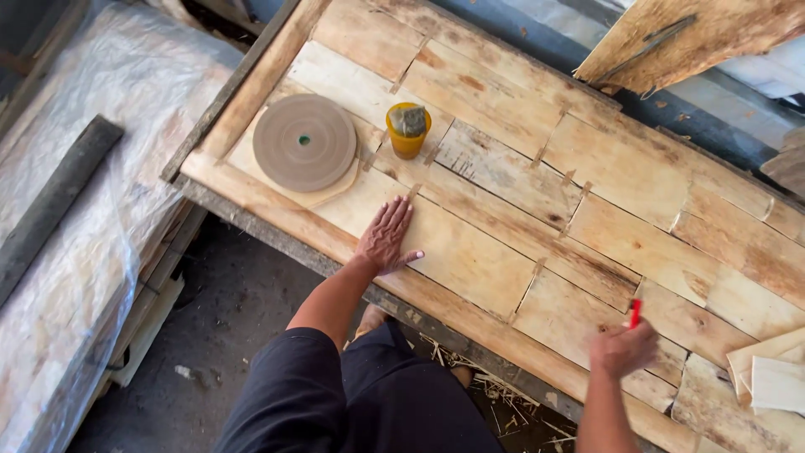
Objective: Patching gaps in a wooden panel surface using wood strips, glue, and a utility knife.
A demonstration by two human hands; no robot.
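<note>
- The left hand [387,237] lies flat, fingers together and spread forward, pressing on a veneer sheet [457,252] near the bench's near edge. It grips nothing.
- The right hand [622,348] is closed around a small red tool [636,312], whose tip pokes up above the fist. The hand is blurred, so I cannot tell what kind of tool it is.
- The two hands are well apart along the near edge, left toward the left end, right toward the right.
- The veneer is pale, thin wood with brown streaks and knots, laid as many pieces edge to edge across the bench [251,92]. Short strips of brown tape [537,268] bridge the seams.
- Risk, as I judge it: the sheets look thin and brittle, so hard pressure from the flat hand, or a slip of the red tool, could crack a piece or lift a taped seam.
- A piece could also slide out of line if the pressing hand shifts, leaving a gap at the joint.
- A big roll of tape [304,142] lies flat near the bench's left end, with a yellow cup [407,132] just beside it, something grey inside. An elbow sweeping that way could knock the cup over onto the wood.
- Loose offcuts [776,373] sit at the right edge, close to the right hand, and could be brushed off.
- Plastic-wrapped stacks [101,168] stand to the left of the bench.
</note>
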